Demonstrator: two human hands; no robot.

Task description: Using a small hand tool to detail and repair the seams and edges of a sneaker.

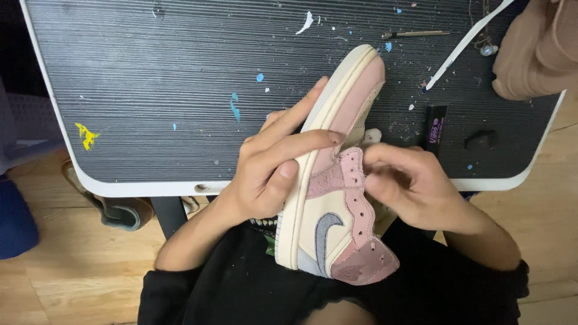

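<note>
Head view: we look down on a pink and cream sneaker (337, 180) held on its side above the person's lap, toe pointing away over the near edge of the table, heel toward the body. Its cream sole faces left, and a grey curved emblem shows on the side panel near the heel. We see empty eyelet holes along the pink upper; no lace is threaded through them.

The left hand (271, 168) grasps the sneaker from the sole side, fingers spread and curled along the sole's edge, with the index finger reaching up toward the toe. The right hand (409, 180) is at the shoe's opening, fingers bent and pinched against the eyelet flap; we cannot tell whether anything small sits between the fingertips.

Beyond the shoe lies the dark ribbed table (150, 90) with a white rim, speckled with blue, white and yellow paint flecks. A white lace (463, 42) runs diagonally across its far right part, well apart from the shoe. Near it we see a thin brush (415, 34), a small black tube (435, 126) just beyond the right hand, and a tan boot (536, 48) at the far right corner. A wooden floor (60, 277) shows on both sides of the person's black clothing.
</note>
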